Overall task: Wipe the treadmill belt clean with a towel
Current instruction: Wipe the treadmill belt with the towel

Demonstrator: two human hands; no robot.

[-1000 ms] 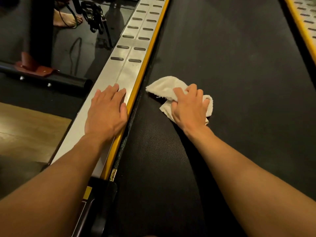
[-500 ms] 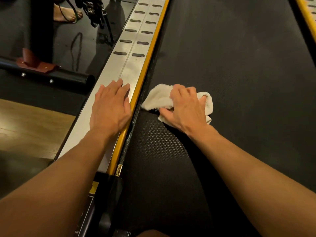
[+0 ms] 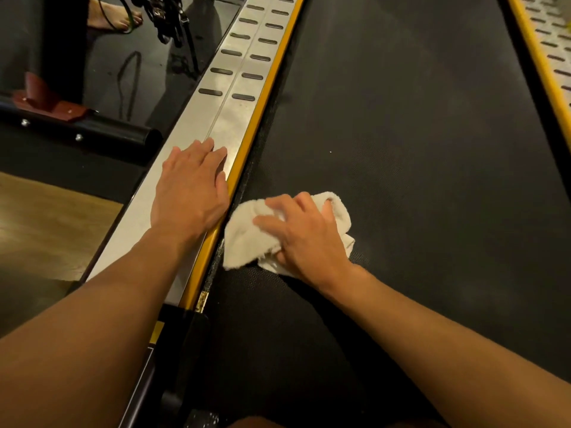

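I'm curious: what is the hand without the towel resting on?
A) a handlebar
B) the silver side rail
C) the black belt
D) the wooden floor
B: the left hand lies flat on the silver side rail beside the belt, while the right hand grips the towel.

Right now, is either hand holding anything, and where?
Right hand grips the bunched white terry towel at its middle. Left hand rests flat on the silver metal side rail, holding nothing.
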